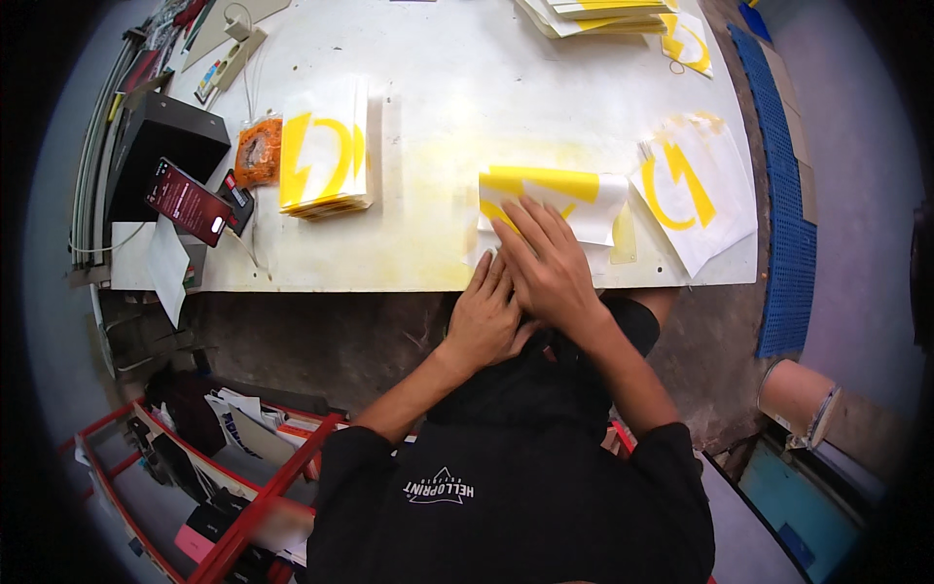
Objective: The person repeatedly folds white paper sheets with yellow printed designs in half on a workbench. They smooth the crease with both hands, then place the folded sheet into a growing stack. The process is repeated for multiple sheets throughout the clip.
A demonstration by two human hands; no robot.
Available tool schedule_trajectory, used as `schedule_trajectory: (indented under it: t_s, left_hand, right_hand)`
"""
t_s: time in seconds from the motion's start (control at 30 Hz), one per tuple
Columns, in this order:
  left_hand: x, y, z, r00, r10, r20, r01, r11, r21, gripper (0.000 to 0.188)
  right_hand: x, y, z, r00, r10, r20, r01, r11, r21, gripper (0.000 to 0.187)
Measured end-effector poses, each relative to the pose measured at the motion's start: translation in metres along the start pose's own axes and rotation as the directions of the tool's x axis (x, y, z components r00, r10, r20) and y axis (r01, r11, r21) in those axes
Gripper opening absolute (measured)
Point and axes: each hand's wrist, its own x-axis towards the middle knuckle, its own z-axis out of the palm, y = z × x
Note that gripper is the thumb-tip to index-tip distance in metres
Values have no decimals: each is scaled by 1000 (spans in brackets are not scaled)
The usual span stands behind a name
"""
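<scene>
A white sheet with a yellow print (608,200), partly folded over on itself, lies near the front edge of the white table. My right hand (550,263) presses flat on its lower part, fingers stretched out. Close beside it, my left hand (484,316) is at the table's edge, its fingers extended toward the sheet's near edge and partly overlapped by the right hand. To the right lies a loose white piece (681,190) with a similar yellow print. A neat stack of folded white-and-yellow pieces (324,161) stands to the left.
More white-and-yellow pieces (598,19) are piled at the far side. On the left are an orange packet (258,153), a phone (190,201) against a black box (170,141), and a power strip (229,66). A red-framed rack (272,477) stands behind me at left.
</scene>
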Motion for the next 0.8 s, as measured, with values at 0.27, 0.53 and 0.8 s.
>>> schedule_trajectory:
  t_s: [0.27, 0.53, 0.8]
  left_hand:
    - [9, -16, 2, 977, -38, -208, 8, 990, -140, 46]
    - [19, -29, -19, 952, -74, -298, 71, 997, -24, 33]
    - [15, -24, -12, 977, -92, -194, 92, 996, -10, 44]
  right_hand:
    - [53, 54, 19, 953, 72, 295, -9, 978, -211, 60]
    - [51, 30, 9, 947, -8, 320, 70, 980, -185, 61]
    - [52, 40, 17, 936, 57, 348, 8, 983, -183, 70]
